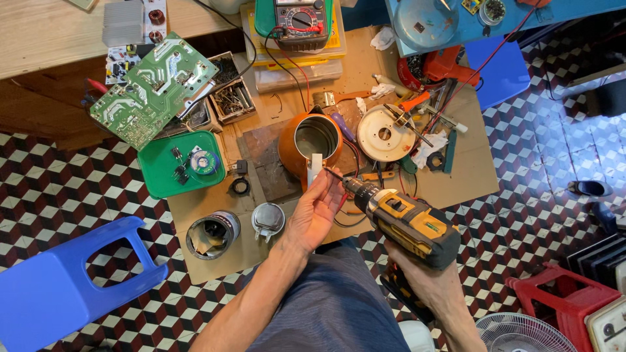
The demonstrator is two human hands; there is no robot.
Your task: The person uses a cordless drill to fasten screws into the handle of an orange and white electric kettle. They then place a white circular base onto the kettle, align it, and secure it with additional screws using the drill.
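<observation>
My right hand grips a yellow and black cordless drill, its bit pointing up-left toward the orange kettle body. My left hand is beside the drill's tip, fingers pinching near the bit and touching the white handle piece at the kettle's front rim. The kettle stands open, its shiny metal inside showing. A round white base plate lies just right of the kettle.
On the low cardboard-topped table: a green tray of small parts, a green circuit board, a multimeter, a metal cylinder, a round cap. A blue stool at left, red stool and fan at right.
</observation>
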